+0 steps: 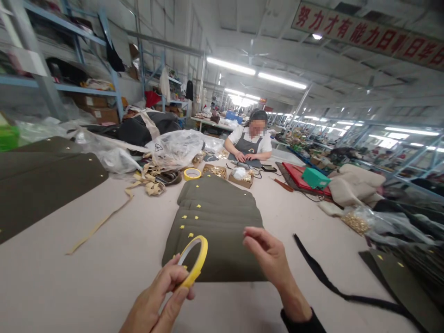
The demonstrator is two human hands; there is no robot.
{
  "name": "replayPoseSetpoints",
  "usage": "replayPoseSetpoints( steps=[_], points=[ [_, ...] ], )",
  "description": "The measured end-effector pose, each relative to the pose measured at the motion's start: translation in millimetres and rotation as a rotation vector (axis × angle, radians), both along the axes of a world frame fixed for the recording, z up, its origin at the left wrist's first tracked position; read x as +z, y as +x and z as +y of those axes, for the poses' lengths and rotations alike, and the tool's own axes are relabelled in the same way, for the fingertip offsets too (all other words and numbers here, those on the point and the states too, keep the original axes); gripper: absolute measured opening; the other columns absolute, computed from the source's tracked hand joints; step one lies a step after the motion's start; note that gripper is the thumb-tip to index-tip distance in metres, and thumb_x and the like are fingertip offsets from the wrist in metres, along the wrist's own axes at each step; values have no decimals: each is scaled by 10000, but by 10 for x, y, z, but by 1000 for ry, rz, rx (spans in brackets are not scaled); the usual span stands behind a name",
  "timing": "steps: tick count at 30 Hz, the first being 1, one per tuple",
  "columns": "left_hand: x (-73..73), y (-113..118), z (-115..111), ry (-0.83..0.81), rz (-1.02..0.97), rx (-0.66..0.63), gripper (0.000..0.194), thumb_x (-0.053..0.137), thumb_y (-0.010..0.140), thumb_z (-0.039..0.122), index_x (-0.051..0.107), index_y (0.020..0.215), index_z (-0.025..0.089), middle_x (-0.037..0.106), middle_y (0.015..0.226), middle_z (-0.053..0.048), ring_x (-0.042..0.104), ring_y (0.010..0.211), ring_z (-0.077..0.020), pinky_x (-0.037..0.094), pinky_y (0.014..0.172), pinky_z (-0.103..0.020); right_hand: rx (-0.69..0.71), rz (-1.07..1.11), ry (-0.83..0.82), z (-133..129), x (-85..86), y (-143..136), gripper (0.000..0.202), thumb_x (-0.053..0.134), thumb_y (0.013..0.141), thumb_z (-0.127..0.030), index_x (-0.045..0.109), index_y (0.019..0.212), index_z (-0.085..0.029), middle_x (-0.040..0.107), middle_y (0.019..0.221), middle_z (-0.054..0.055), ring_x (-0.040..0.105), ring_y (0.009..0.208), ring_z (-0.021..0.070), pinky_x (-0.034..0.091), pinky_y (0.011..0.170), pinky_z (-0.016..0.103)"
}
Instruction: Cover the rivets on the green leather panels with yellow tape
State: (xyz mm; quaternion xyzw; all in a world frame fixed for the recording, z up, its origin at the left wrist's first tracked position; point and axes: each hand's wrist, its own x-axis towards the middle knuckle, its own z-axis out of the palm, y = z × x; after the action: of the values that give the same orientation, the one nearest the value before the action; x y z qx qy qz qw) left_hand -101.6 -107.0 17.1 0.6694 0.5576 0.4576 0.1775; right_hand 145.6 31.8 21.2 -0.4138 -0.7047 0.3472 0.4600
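We observe the left hand [163,291] pinching a yellow tape roll [202,259] between thumb and fingers, above the near left part of a green panel [225,252] lying on the table [114,282]. The right hand [272,256] is at the panel's right edge, thumb and fingertips close together; we cannot tell whether they pinch anything.

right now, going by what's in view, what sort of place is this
Probably a factory workshop making sewn goods: dark green sheet material marked with yellow bits lies on a large worktable, a person in an apron works across it, and blue metal shelving holds supplies.
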Motion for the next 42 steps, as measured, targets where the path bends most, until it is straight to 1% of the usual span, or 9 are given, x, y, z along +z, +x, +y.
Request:
replayPoseSetpoints(
  steps=[2,4,6,9,17,28,31,37,42],
  points=[
    [26,90,-48,8,8,-53,184,404,957,379,548,889,286,644,807,29,642,963,-168,438,1039,-312,160,-59,120,-395,154,-141,148,606,875,-216,693,995,-210,705,914,55,661,828,183,540,739,295],
    [42,181,-89,11,18,-87,139,430,949,360,542,922,283,645,835,25,641,912,-159,496,914,-249,252,-92,211,-688,246,-232,253,586,857,-117,665,1079,-210,688,956,56,642,820,165,534,743,281],
    [54,264,-126,-17,32,-112,128,427,953,343,535,954,275,650,879,15,640,864,-150,515,790,-212,292,-120,255,-860,267,-261,350,569,836,-60,641,1146,-206,675,1020,71,635,893,173,531,807,293],
    [65,369,-165,-56,62,-126,150,398,966,331,516,906,260,641,842,15,636,783,-142,504,702,-214,311,-135,249,-965,218,-226,377,551,836,-38,637,1160,-210,662,1081,83,626,1001,186,514,893,308],
    [-7,542,-174,59,159,-96,186,410,976,329,540,870,249,641,780,22,626,724,-132,489,654,-220,262,-167,193,-1127,98,-138,231,540,890,-89,666,1040,-212,680,968,65,633,935,181,515,845,296],
    [-125,632,-88,220,301,-143,111,485,953,272,551,872,233,625,762,5,595,719,-156,477,668,-272,183,-303,304,-1130,-100,-65,139,526,869,-102,613,922,-195,674,863,58,618,828,191,502,746,299],
    [-135,671,-26,282,351,-144,111,476,952,249,563,889,221,639,768,-7,606,717,-162,481,674,-282,107,-307,362,-1111,-198,-46,112,503,862,-122,583,872,-200,653,798,47,602,757,188,492,686,298],
    [-115,771,186,440,500,-191,230,394,965,194,578,1102,187,718,843,-17,667,745,-162,496,699,-284,-43,-338,506,-1028,-303,36,141,463,831,-93,531,807,-214,600,671,16,568,617,166,462,572,269],
    [-87,892,388,339,567,-232,290,313,974,173,592,925,234,669,707,12,643,627,-144,462,584,-267,-88,-342,550,-899,-256,149,182,453,799,-58,556,821,-207,614,658,20,583,599,165,471,565,270]
  ],
)
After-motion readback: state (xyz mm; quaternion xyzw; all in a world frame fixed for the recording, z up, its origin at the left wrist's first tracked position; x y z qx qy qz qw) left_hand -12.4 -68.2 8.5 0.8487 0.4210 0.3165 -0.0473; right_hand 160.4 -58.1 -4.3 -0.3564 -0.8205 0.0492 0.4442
